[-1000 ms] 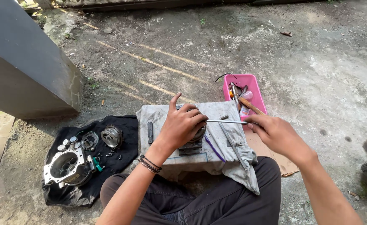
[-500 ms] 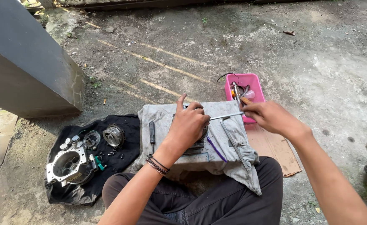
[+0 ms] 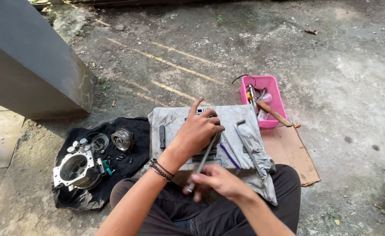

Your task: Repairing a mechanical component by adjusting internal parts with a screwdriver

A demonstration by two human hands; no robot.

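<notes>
Half a second ago the right hand [image 3: 218, 180] was up by the pink tray [image 3: 274, 92]; now it is drawn in near the lap, fingers closed on the near end of a slim metal rod [image 3: 202, 162] whose far end runs up under the left hand. Far to the left of both hands, a black cloth [image 3: 133, 168] carries a metal housing [image 3: 75, 169], a round hub [image 3: 122, 139] and small loose parts. The left hand [image 3: 197, 133] has stayed put, curled down over a dark part [image 3: 201, 154] on the grey cloth [image 3: 240, 118], index finger lifted; the part is mostly hidden beneath it. Just right of that hand lie a purple tool [image 3: 229, 156] and a bent bar [image 3: 245, 146]. Beyond them, up and right of both hands, the tray holds a wooden-handled tool [image 3: 273, 113]. With the rod now meeting the held part, work on it looks engaged.
</notes>
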